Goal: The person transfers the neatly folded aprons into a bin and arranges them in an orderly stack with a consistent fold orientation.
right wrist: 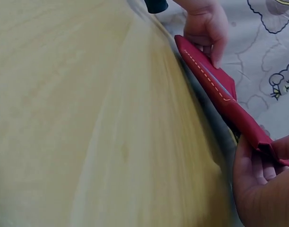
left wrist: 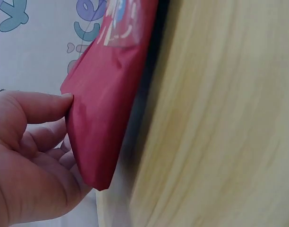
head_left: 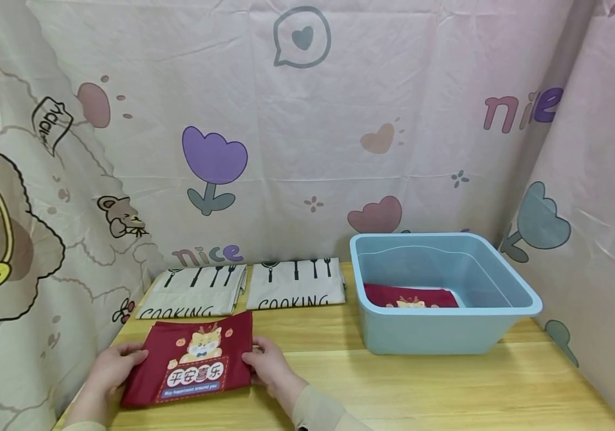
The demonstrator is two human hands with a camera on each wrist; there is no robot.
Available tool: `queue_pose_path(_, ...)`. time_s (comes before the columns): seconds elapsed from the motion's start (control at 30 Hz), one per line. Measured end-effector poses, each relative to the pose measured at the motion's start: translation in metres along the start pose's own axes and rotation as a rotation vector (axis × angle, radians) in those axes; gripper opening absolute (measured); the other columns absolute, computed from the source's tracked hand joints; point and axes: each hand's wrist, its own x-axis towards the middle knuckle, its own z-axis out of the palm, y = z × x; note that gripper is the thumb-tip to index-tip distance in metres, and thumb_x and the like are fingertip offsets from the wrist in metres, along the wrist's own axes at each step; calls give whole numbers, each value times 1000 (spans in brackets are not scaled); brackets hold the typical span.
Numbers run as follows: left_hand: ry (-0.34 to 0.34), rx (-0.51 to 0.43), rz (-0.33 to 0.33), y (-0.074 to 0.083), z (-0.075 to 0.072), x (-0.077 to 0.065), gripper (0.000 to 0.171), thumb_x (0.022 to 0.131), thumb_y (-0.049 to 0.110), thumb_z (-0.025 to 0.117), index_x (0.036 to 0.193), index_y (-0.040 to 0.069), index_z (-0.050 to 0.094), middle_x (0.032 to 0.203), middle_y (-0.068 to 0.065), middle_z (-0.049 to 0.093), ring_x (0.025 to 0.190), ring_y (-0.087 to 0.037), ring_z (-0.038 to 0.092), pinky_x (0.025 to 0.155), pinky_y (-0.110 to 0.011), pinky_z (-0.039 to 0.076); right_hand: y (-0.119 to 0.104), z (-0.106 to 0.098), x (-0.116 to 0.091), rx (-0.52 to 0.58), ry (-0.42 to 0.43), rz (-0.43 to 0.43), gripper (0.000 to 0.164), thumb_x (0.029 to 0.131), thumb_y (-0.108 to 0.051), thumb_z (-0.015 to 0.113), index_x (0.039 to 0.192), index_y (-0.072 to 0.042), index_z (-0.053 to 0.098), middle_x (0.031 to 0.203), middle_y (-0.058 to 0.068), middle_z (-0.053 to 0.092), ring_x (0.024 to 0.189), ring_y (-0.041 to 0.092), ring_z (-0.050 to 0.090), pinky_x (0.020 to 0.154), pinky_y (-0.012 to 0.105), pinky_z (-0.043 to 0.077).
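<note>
A folded red apron [head_left: 196, 362] with a cartoon animal and a lettered panel is at the front left of the head view. My left hand [head_left: 112, 368] pinches its left edge, thumb on top. At the opposite edge, my right hand [head_left: 273, 366] grips the fabric between thumb and fingers. The left wrist view shows the left thumb on the near corner of the red fabric [left wrist: 97, 109]. In the right wrist view the folded layers [right wrist: 215, 90] appear edge-on, close over the tabletop, with both hands holding them. Whether the underside touches the table is unclear.
Two folded white aprons [head_left: 194, 290] with cooking-tool prints lie side by side at the back left. A light blue plastic tub [head_left: 426, 332] stands on the wooden table [head_left: 339, 389] at right, with another red folded apron [head_left: 409, 296] inside. Patterned curtains [head_left: 307, 120] enclose the back and sides.
</note>
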Motion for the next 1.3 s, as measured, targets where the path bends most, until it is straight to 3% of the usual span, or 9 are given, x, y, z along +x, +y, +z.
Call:
queue_pose_path(0.23,-13,-92,18,11,1,-8,61,97,20,62,136,-21,38,117,-34,54,83,-15,59,68,-32,55,-8,-9,1,-16,-10,-42,29,91,2,60,120,-1,62,88,3,66,75,17,67,64,38,59)
queue_pose_path(0.57,13,-257,27,30,2,-18,60,100,20,57,141,-16,34,99,0,61,79,-6,60,69,-30,57,-24,-22,3,2,-44,-111,34,91,2,59,125,2,60,92,4,69,76,17,67,65,35,57)
queue_pose_path(0.7,26,-321,33,38,2,-21,54,99,20,60,138,-13,42,92,15,59,79,-1,59,70,-27,56,-32,-26,4,20,-41,-127,32,91,4,59,123,2,60,93,4,68,77,16,66,67,35,58)
queue_pose_path(0.87,28,-409,66,46,2,-25,29,97,19,64,123,7,60,87,23,58,80,2,59,70,-24,56,-41,-31,3,32,-28,-130,32,91,4,60,123,0,61,91,5,67,76,16,65,68,36,59)
queue_pose_path(0.97,30,-445,99,51,3,-29,14,97,19,66,110,23,62,87,22,58,80,1,59,69,-24,56,-49,-35,1,18,-36,-150,33,91,4,59,124,0,61,90,5,67,76,15,65,66,35,58)
queue_pose_path(1.1,32,-476,155,59,4,-34,17,96,18,66,98,35,61,88,20,59,80,1,59,68,-23,55,-61,-42,-3,12,-58,-183,32,92,4,59,124,3,60,89,6,66,75,15,64,65,34,59)
queue_pose_path(1.3,16,-566,229,73,5,-39,23,96,14,66,95,37,65,89,16,63,81,0,61,67,-21,55,-77,-53,-7,26,-87,-249,33,93,6,57,126,8,57,96,11,68,80,15,65,70,34,59)
